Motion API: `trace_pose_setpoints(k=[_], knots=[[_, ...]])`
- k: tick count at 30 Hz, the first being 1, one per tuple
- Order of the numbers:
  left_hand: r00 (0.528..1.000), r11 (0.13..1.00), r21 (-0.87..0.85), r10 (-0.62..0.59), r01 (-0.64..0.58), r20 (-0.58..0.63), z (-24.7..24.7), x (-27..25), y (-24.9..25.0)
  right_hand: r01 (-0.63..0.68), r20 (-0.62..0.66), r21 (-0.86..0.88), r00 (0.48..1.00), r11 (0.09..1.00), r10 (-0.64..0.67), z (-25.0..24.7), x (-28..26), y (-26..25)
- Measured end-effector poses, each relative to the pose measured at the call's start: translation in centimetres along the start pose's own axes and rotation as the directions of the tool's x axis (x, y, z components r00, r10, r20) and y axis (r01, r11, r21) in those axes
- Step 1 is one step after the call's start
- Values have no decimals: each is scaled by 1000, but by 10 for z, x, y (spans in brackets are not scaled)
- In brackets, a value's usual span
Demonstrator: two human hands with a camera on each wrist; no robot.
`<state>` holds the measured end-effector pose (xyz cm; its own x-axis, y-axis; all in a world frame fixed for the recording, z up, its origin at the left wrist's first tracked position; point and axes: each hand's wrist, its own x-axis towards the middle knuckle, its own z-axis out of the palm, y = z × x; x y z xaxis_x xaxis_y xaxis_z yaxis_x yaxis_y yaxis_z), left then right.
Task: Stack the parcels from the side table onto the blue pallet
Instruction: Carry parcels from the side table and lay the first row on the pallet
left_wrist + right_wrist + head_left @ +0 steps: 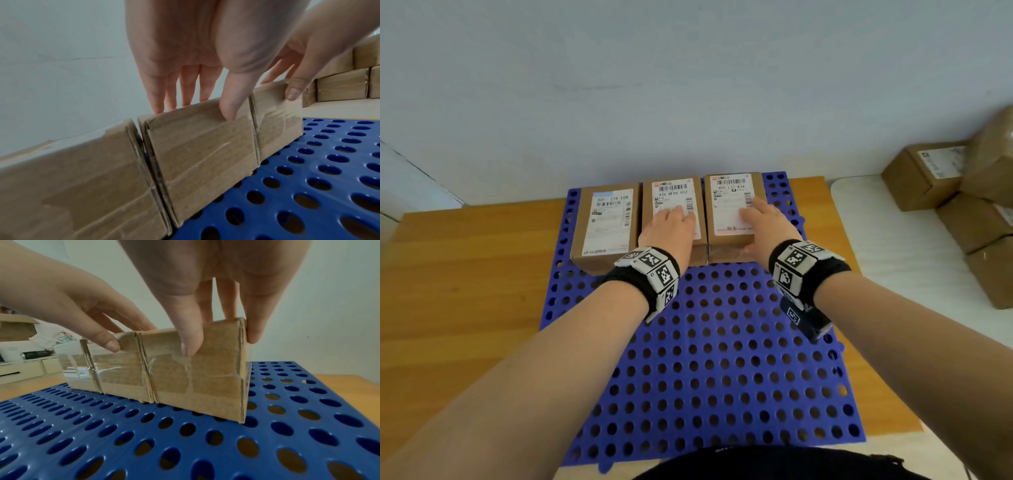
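Note:
Three brown cardboard parcels with white labels stand side by side along the far edge of the blue perforated pallet (722, 359): left parcel (604, 226), middle parcel (671, 193), right parcel (729, 205). My left hand (673, 224) rests on the middle parcel (201, 146), straight fingers over its top and thumb against its front face. My right hand (763, 219) lies on the right parcel (197, 382), fingers across the top, thumb on the front face, little finger down its right side. All three parcels sit flat on the pallet (144, 443), touching each other.
The pallet lies on a wooden table (465, 291) against a pale wall. To the right is a white side table (893, 246) with several more stacked brown parcels (928, 178). The pallet's holed surface in front of the row bears only my forearms.

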<state>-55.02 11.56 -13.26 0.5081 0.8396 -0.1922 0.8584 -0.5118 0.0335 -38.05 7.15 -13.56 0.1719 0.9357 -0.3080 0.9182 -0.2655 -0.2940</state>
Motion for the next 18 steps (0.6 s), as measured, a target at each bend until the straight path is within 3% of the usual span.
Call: trace_pose_setpoints(k=[12,16,18], knots=[[1000,999,-33,-16,16,-6,4,1,-2,24,11,-70,1000,997,-24,-5,-4,-2],[997,994,-91,-61,57,-50,4,-3,-13,1,-71,-146,997,989,-12,-2,-6,-12],[992,989,-98,-113,107,-61,5,-8,-24,62,-103,-166,991,984,-80,2,-7,-21]])
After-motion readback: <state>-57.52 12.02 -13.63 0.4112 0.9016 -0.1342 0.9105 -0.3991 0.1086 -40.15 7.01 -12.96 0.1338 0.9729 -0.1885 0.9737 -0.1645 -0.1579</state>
